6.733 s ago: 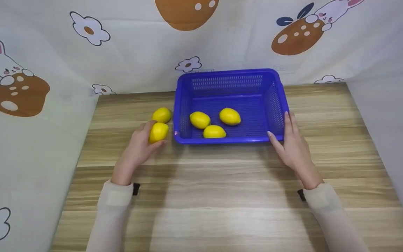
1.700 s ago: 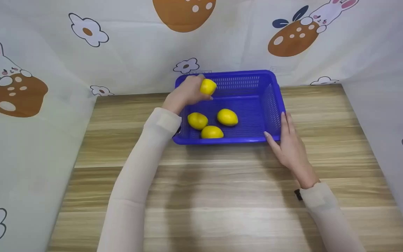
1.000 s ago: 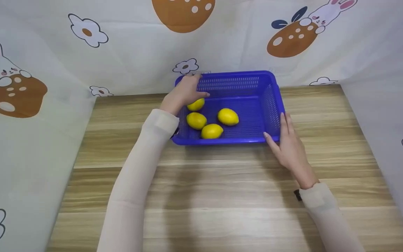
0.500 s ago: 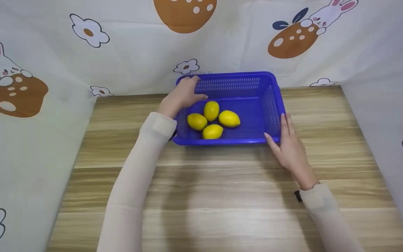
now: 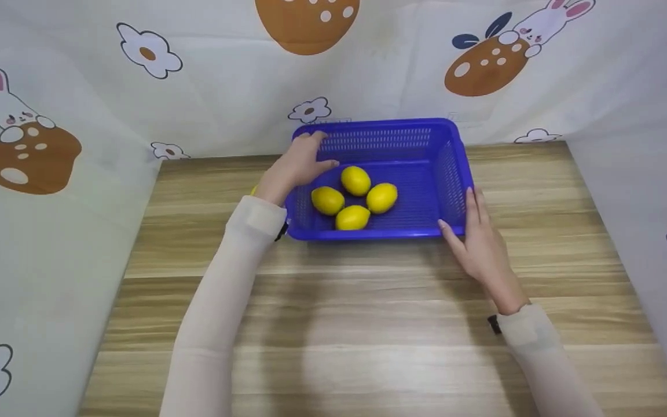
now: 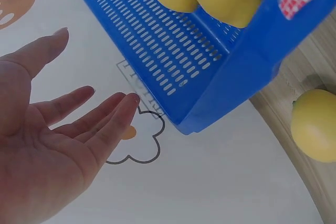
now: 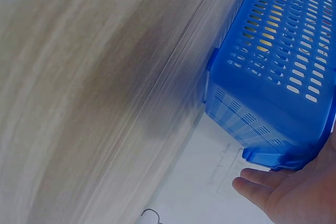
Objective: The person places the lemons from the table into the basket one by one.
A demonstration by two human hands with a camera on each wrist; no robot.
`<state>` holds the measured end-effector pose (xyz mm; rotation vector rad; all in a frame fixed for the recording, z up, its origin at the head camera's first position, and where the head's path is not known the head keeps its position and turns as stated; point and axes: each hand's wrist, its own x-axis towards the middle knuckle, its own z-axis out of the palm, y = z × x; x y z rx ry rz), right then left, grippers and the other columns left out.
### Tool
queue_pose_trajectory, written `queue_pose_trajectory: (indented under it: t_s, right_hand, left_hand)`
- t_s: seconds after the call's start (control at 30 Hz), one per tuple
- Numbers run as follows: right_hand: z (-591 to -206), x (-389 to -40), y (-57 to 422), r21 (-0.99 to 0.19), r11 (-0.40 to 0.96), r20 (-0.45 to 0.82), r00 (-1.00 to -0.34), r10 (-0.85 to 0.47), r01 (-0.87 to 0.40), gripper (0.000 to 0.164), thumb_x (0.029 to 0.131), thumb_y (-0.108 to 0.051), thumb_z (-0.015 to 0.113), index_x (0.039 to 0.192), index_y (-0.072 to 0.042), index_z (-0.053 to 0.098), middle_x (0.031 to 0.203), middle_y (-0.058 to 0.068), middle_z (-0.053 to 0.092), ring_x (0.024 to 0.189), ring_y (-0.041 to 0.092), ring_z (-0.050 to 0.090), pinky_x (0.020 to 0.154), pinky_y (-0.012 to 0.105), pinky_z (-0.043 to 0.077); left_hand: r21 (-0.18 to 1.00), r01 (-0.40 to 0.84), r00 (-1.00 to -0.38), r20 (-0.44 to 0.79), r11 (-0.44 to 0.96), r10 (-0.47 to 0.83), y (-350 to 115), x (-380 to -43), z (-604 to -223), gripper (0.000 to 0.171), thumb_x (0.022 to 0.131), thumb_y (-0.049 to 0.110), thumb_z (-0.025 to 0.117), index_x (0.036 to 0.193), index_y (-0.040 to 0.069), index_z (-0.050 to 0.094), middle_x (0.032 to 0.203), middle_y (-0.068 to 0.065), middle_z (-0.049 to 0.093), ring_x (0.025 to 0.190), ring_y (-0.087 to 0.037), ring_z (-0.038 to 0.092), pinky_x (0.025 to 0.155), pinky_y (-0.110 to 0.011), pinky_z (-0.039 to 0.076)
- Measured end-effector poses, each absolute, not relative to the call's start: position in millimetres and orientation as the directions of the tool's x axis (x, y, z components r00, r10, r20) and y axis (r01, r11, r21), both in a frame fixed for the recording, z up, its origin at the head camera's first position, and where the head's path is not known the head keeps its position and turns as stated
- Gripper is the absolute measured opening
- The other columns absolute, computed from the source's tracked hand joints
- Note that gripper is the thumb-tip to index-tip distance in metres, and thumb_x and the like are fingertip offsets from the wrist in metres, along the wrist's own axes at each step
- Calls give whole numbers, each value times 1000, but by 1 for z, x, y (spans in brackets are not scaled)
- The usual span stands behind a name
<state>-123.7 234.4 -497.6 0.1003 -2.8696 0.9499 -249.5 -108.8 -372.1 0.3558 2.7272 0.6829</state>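
Several yellow lemons point(image 5: 355, 181) lie grouped in the left half of a blue slotted plastic basket point(image 5: 409, 234). My left hand point(image 5: 296, 165) hovers over the basket's back left corner, holding nothing; in the left wrist view the fingers of that hand point(image 6: 58, 129) are loosely spread. One more lemon point(image 6: 315, 125) sits on the table outside the basket's left end, mostly hidden behind my left wrist in the head view. My right hand point(image 5: 484, 246) rests at the basket's front right corner, straight fingers along the right side and thumb at the front rim.
The wood-grain table point(image 5: 368, 336) extends in front of the basket and to both sides. Behind it hangs a pale printed cloth point(image 5: 223, 87), close to the basket's back wall. More cloth bounds the table's left and right edges.
My left hand carried a lemon from the table's left into the basket and let go. The lemon rolled right among the others, and the hand has drawn back slightly left. My right hand stayed put.
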Motion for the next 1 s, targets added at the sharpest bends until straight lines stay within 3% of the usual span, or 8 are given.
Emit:
queue_pose_trajectory:
  t_s: [0.67, 1.0]
  right_hand:
    - [-497, -124, 235, -578, 811, 115, -993, -32, -93, 90, 108, -50, 53, 168, 2, 11, 175, 25, 10, 154, 54, 27, 116, 74, 34]
    - [-497, -125, 235, -579, 810, 125, -992, -30, -97, 89, 108, -47, 55, 168, 2, 11, 175, 26, 11, 153, 55, 27, 115, 75, 34]
  left_hand:
    - [488, 174, -932, -199, 856, 303, -117, -237, -381, 72, 109, 32, 61, 164, -3, 29, 169, -29, 27, 159, -41, 24, 130, -52, 25]
    - [463, 198, -949, -130, 864, 287, -123, -227, -387, 69, 108, 29, 61, 162, -5, 32, 165, -33, 32, 155, -45, 31, 129, -53, 28]
